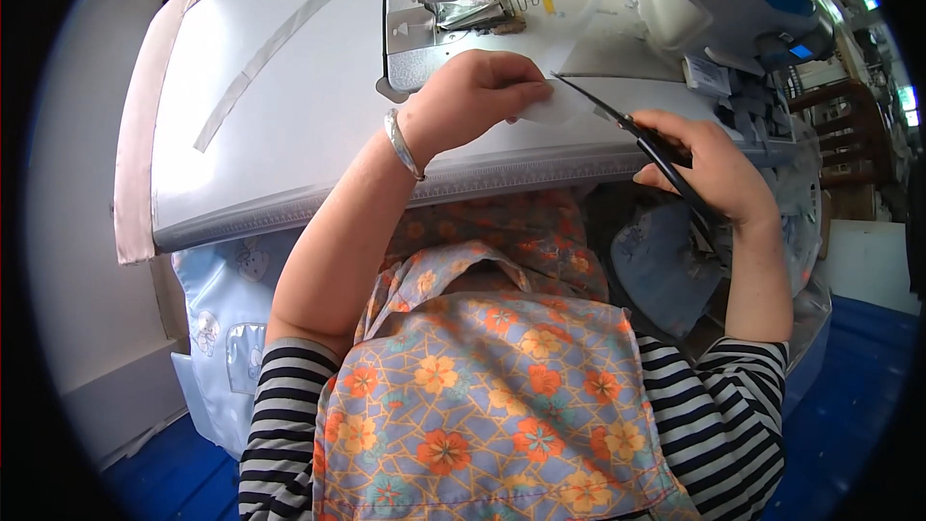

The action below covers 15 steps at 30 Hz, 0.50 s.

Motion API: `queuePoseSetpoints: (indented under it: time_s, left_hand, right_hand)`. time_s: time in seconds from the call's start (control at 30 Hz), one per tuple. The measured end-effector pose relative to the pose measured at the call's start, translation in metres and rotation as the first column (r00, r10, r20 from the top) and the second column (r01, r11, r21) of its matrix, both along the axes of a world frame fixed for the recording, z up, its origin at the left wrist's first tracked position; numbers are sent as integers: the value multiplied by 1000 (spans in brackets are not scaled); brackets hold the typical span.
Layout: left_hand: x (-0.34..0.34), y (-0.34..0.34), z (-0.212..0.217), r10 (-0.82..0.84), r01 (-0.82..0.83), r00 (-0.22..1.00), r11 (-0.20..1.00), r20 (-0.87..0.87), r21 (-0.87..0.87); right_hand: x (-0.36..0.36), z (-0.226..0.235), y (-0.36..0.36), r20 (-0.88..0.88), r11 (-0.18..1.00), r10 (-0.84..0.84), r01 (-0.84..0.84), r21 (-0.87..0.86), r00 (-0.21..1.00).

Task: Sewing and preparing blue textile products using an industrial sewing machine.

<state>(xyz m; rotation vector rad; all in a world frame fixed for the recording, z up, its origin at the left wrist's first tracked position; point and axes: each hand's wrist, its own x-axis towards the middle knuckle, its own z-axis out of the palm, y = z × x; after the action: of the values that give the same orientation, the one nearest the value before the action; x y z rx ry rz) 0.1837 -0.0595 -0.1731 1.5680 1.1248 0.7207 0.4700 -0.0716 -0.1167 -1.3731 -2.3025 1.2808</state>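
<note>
White filmy sheet [554,111] pinched by left hand [475,101]; right hand [721,172] grips pointed black scissors [660,149]

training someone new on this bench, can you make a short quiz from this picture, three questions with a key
1. Which hand holds the black scissors?
2. True or false: the bracelet is on the right wrist.
3. Fill the gap with a colour: the left hand pinches a thin, ____ piece of material.

Key:
1. The right hand.
2. False; it is on the left one.
3. White.
</note>
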Motion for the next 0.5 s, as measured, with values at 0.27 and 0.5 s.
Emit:
queuePoseSetpoints:
  time_s: [0.27, 0.5]
  left_hand:
    - [0, -5, -7, 89, -36, 986, 942, -144, 334]
    - [6, -45, -8, 411, -223, 908, 639, -82, 736]
  right_hand:
    - [10, -10, -1, 86, 966, -219, 204, 158, 972]
    - [-4, -44, 30, 377, 695, -411, 17, 719, 830]
